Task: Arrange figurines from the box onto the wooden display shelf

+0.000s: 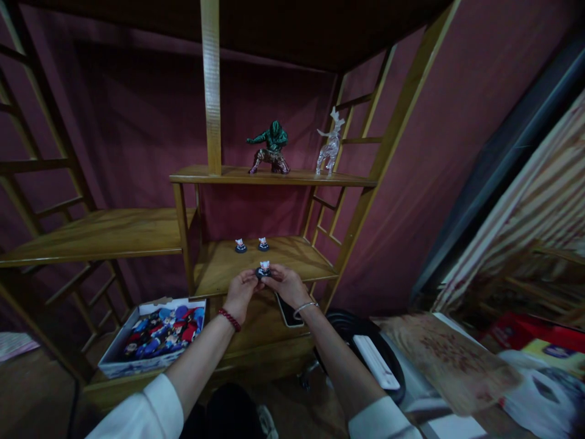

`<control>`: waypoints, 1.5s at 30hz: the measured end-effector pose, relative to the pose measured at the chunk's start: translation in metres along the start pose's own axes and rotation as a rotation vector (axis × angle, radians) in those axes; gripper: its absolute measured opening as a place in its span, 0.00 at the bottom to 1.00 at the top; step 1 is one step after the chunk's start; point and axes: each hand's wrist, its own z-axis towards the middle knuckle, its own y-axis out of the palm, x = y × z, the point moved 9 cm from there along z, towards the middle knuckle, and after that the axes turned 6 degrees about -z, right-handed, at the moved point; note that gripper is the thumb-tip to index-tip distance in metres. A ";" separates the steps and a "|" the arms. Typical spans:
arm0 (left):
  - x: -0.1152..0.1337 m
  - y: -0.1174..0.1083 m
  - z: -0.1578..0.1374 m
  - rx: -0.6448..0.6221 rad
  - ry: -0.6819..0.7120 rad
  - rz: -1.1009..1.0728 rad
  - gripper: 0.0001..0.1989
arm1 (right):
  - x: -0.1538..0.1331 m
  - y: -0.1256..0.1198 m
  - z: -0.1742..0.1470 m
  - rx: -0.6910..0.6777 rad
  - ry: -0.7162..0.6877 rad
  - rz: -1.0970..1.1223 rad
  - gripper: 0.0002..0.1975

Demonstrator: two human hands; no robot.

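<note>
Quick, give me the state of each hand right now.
Left hand: closed on the small figurine.
Right hand: closed on the same figurine.

We saw a dim, murky picture with a purplish cast. The brightest patches lay along the right edge, where the striped cloth looked washed out. Deep shadow filled the top and the bottom left corner. Straight shelf posts bowed outward, and the right edge smeared into blur.
</note>
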 end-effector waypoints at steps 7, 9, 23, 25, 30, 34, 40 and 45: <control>-0.002 0.007 0.018 0.021 0.032 0.079 0.08 | 0.009 -0.008 0.014 -0.008 0.003 -0.040 0.13; -0.003 0.009 0.023 0.021 0.041 0.122 0.09 | 0.016 -0.013 0.019 0.011 -0.002 -0.085 0.13; -0.001 0.032 0.056 -0.079 0.294 0.682 0.18 | 0.045 -0.042 0.047 0.082 0.035 -0.267 0.13; -0.001 0.036 0.058 -0.095 0.296 0.674 0.18 | 0.050 -0.044 0.052 0.080 0.037 -0.262 0.13; -0.006 0.045 0.065 -0.106 0.256 0.627 0.18 | 0.062 -0.055 0.060 0.115 0.035 -0.319 0.12; -0.005 0.053 0.069 -0.116 0.313 0.668 0.18 | 0.069 -0.063 0.066 0.126 0.058 -0.356 0.11; -0.006 0.063 0.076 -0.151 0.452 1.004 0.20 | 0.072 -0.074 0.074 0.149 0.096 -0.417 0.10; -0.011 0.061 0.087 -0.115 0.430 1.124 0.23 | 0.074 -0.077 0.082 0.180 0.115 -0.511 0.08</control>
